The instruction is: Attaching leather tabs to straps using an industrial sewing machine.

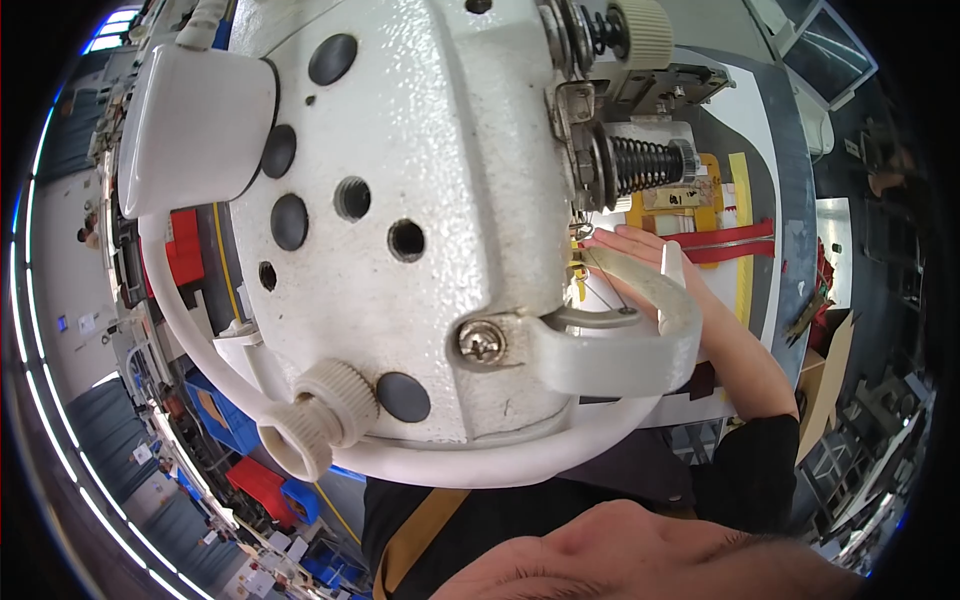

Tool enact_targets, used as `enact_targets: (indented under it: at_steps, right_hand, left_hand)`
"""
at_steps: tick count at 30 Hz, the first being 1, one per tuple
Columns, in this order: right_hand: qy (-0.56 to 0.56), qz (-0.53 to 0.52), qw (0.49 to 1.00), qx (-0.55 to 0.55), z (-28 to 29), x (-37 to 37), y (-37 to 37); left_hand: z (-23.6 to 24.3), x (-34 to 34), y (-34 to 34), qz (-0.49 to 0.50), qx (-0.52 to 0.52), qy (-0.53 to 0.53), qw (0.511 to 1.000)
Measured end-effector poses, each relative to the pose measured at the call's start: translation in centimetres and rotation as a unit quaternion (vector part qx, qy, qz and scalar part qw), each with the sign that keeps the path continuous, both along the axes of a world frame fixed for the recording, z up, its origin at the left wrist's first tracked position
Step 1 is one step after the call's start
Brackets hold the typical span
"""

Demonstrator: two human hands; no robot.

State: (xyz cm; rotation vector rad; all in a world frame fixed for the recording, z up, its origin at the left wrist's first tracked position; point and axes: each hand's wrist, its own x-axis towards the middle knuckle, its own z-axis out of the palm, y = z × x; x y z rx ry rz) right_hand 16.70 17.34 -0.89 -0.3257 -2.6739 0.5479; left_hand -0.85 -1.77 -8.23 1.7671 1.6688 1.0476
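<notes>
Red zipper strip (738,241) on the desk (793,270), right of the sewing machine (400,140), crossing over a yellow strip (743,185); metal teeth run along its middle. Left end sits right beside the right hand (645,247); contact unclear. Right grip: fingers extended flat toward the needle area, tips partly behind machine parts, can't tell if they pinch anything. Left hand out of view. Orange-yellow holder (709,166) just beyond the zipper.

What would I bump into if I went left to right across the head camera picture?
Something red → white sewing machine body → right hand → red zipper → cardboard box.
</notes>
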Motion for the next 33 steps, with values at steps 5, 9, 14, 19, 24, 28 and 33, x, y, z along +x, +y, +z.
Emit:
enact_targets:
  at_steps: [5, 9, 14, 19, 24, 28, 33]
  right_hand:
    - [-0.021, -0.014, 1.000, 0.014, 0.2, 0.0, -0.2]
    - [0.023, -0.022, 0.992, -0.125, -0.8, 0.1, -0.4]
    - [0.029, -0.021, 0.996, -0.086, 0.2, -0.1, 0.0]
    - [0.033, -0.012, 0.999, -0.032, 0.2, -0.2, 0.2]
    - [-0.017, -0.004, 0.998, -0.057, -0.6, 0.4, 0.1]
    - [-0.024, 0.001, 0.994, -0.105, -0.6, 0.7, 0.6]
    - [-0.031, 0.016, 0.983, -0.178, 0.2, 4.5, -0.2]
  left_hand:
    - [8.1, -1.7, 3.5, -0.136, 0.042, 0.200, 0.969]
    - [10.8, -1.8, 3.8, -0.170, -0.030, 0.219, 0.960]
    - [10.5, -1.4, 2.4, -0.166, -0.122, 0.106, 0.973]
    - [10.6, -1.3, 1.4, -0.156, -0.114, 0.144, 0.971]
    - [10.4, -1.3, 1.7, -0.147, -0.106, 0.183, 0.966]
    - [10.4, 0.9, 0.9, -0.138, -0.102, 0.211, 0.962]
    - [8.4, 2.1, 4.1, -0.112, -0.099, 0.252, 0.956]
